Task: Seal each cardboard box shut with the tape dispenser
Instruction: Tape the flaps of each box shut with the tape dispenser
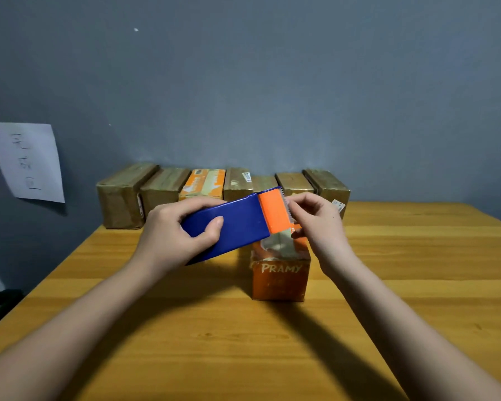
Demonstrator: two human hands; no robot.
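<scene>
Progress on the sealing task, judged from the layout: a row of boxes [223, 188] along the wall at mid-frame appears already wrapped in tape, so most of the work looks done; the orange box [280, 273] standing alone at centre of the wooden table [417, 285] is the one in hand, its top showing some pale tape, though whether it is fully closed cannot be told. Tape dispenser [237, 224], blue with an orange cutter end, held in the air just above and left of that box; left hand [174, 235] wraps its blue body, thumb on the upper face; right hand [320, 224] pinches at the toothed end, apparently on the tape's free end, which is too small to confirm. Paper sheet [26, 162] hangs on the wall at left.
</scene>
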